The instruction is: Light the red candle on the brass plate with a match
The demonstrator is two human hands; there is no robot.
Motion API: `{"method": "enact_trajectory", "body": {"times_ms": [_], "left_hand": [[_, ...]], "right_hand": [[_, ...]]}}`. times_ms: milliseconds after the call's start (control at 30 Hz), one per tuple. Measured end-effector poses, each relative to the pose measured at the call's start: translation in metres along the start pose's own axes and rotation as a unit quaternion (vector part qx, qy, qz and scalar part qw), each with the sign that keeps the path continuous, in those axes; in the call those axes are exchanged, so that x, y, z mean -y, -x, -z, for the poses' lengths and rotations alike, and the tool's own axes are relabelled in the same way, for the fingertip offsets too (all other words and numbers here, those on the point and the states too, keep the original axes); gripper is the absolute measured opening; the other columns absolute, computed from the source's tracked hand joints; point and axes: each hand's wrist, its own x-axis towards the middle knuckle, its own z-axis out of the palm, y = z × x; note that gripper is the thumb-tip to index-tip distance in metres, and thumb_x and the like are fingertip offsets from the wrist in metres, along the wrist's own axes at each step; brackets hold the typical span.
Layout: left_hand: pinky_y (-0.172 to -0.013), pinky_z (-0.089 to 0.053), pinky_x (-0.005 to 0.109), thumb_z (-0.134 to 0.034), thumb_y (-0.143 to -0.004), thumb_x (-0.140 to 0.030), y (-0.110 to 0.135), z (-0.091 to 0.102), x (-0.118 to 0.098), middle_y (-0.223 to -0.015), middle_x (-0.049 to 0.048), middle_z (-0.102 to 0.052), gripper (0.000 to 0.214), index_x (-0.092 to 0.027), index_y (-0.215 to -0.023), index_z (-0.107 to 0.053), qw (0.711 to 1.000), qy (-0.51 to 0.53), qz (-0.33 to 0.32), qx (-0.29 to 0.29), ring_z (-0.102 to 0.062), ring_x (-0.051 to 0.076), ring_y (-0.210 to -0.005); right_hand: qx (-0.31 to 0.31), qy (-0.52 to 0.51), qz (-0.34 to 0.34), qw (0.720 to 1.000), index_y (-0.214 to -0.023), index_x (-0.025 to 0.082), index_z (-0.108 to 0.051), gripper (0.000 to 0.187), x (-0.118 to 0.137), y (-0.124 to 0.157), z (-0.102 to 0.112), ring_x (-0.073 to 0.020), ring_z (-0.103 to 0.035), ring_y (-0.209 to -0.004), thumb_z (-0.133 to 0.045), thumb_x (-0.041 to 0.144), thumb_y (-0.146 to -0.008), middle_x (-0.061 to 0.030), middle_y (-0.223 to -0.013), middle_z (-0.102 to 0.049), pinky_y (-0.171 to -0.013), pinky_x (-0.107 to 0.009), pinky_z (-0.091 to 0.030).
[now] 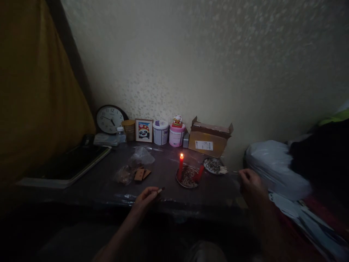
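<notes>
My left hand (147, 195) is closed in a pinch on a small pale stub with a dark end (161, 190), low over the table's front edge. My right hand (251, 182) is pinched on a thin stick (233, 171), likely a match, pointing left toward a round metal plate (208, 165). Several pale matchsticks (223, 170) lie at that plate's rim, beside dark bits. Between my hands, a lit red candle (181, 167) stands upright in another round dish (188, 186). A second, unlit red candle (200, 172) leans at that dish's right side.
Brown flat boxes (139, 174) and clear plastic bags (141, 156) lie left of the candles. Along the wall stand a clock (110, 120), a framed panda picture (144, 131), two tubs (160, 134) and an opened cardboard box (209, 140). White bagged items (272, 163) are piled at right.
</notes>
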Motion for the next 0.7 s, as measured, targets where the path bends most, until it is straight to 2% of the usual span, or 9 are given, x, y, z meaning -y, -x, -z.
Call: {"method": "enact_trajectory", "body": {"times_ms": [233, 433, 600, 700], "left_hand": [[-0.061, -0.039, 0.024, -0.074, -0.064, -0.037, 0.001, 0.003, 0.002, -0.070, -0.0005, -0.064, 0.028, -0.020, -0.083, -0.065, 1.000, -0.014, -0.003, 0.010, -0.056, 0.013, -0.066], [-0.065, -0.040, 0.025, -0.074, -0.063, -0.039, -0.003, 0.001, 0.005, -0.072, -0.0001, -0.064, 0.030, -0.019, -0.083, -0.066, 0.999, -0.030, -0.006, 0.011, -0.058, 0.015, -0.068], [-0.069, -0.040, 0.027, -0.075, -0.061, -0.041, -0.006, -0.005, 0.006, -0.071, 0.0009, -0.065, 0.032, -0.019, -0.082, -0.066, 0.999, -0.040, 0.004, 0.023, -0.059, 0.016, -0.071], [-0.067, -0.039, 0.026, -0.077, -0.058, -0.041, -0.008, -0.009, 0.007, -0.071, 0.0006, -0.066, 0.032, -0.019, -0.079, -0.066, 0.999, -0.038, 0.013, 0.021, -0.057, 0.015, -0.070]], "right_hand": [[0.019, 0.020, -0.050, 0.998, -0.065, 0.017, -0.066, 0.029, -0.038, -0.014, -0.019, -0.0184, -0.054, -0.054, -0.060, 0.045, -0.060, -0.0019, -0.055, -0.062, -0.053, -0.028, -0.041], [0.023, 0.041, -0.068, 0.997, -0.059, 0.017, -0.065, 0.026, -0.064, -0.037, -0.035, -0.0209, -0.058, -0.062, -0.059, 0.042, -0.055, -0.0025, -0.059, -0.065, -0.059, -0.030, -0.042], [0.033, 0.072, -0.079, 0.994, -0.059, 0.017, -0.064, 0.021, -0.086, -0.054, -0.051, -0.0215, -0.059, -0.064, -0.060, 0.037, -0.060, -0.0011, -0.057, -0.064, -0.060, -0.031, -0.042], [0.055, 0.086, -0.075, 0.992, -0.066, 0.016, -0.063, 0.019, -0.095, -0.063, -0.060, -0.0158, -0.059, -0.063, -0.062, 0.033, -0.073, 0.0019, -0.061, -0.063, -0.064, -0.029, -0.045]]}}
